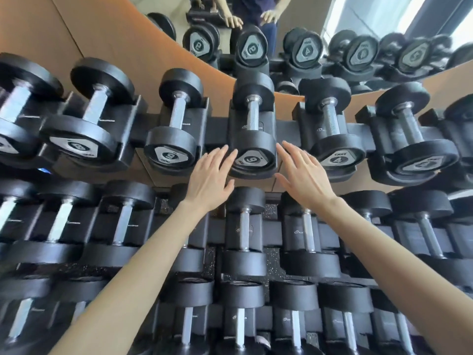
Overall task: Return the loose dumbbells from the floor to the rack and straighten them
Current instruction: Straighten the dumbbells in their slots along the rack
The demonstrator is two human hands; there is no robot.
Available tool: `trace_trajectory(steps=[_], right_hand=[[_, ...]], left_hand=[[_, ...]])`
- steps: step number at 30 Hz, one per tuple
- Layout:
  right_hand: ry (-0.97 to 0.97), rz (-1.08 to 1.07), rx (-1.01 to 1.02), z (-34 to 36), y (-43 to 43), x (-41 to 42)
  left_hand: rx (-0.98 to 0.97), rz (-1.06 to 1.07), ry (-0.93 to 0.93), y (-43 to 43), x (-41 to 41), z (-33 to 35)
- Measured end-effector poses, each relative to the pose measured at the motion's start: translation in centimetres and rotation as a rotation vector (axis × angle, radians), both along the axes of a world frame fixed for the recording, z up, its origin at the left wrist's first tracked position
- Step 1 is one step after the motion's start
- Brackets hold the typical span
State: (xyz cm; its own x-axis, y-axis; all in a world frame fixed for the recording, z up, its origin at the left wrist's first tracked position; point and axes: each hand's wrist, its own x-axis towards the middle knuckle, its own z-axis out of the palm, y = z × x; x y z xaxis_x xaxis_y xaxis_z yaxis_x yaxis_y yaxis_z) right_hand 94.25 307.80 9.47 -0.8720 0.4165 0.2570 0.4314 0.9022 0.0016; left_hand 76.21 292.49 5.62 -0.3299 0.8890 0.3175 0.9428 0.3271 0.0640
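A black dumbbell marked 6 (252, 139) lies in its cradle in the middle of the rack's top row (217, 130), its steel handle pointing away from me. My left hand (211, 178) is at the left side of its near head, fingers straight and spread, fingertips at the head's edge. My right hand (302, 175) mirrors it on the right side, fingers straight, close to or just touching the head. Neither hand grips anything. A second dumbbell marked 6 (171, 142) sits in the cradle to the left.
Dumbbells marked 4 (335, 139) fill the cradles to the right and a larger one (82, 126) lies to the left. Two lower rows (245, 234) hold more dumbbells. Behind the rack are an orange wall and a mirror (294, 11) that reflects the rack.
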Motion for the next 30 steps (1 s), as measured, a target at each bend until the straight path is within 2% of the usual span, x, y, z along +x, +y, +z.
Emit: trace_trajectory(steps=[5,10,17,26,30], right_hand=[[-0.032,0.033,-0.044,0.2,1.7,-2.7],[-0.087,0.074,-0.117,0.7,3.7,-5.2],[-0.154,0.145,-0.154,1.4,5.5,-6.8],[-0.034,0.117,-0.428,1.7,6.3,-7.2],[-0.027,0.118,-0.464,1.9,6.6,-7.5]], left_hand=[[-0.032,0.027,-0.179,3.0,-1.1,0.0],[-0.067,0.163,-0.368,5.3,-1.0,0.0],[0.01,0.213,-0.375,7.0,-1.6,-0.5],[0.022,0.185,-0.398,7.1,-2.4,0.3],[0.045,0.168,-0.441,7.0,-2.7,0.3]])
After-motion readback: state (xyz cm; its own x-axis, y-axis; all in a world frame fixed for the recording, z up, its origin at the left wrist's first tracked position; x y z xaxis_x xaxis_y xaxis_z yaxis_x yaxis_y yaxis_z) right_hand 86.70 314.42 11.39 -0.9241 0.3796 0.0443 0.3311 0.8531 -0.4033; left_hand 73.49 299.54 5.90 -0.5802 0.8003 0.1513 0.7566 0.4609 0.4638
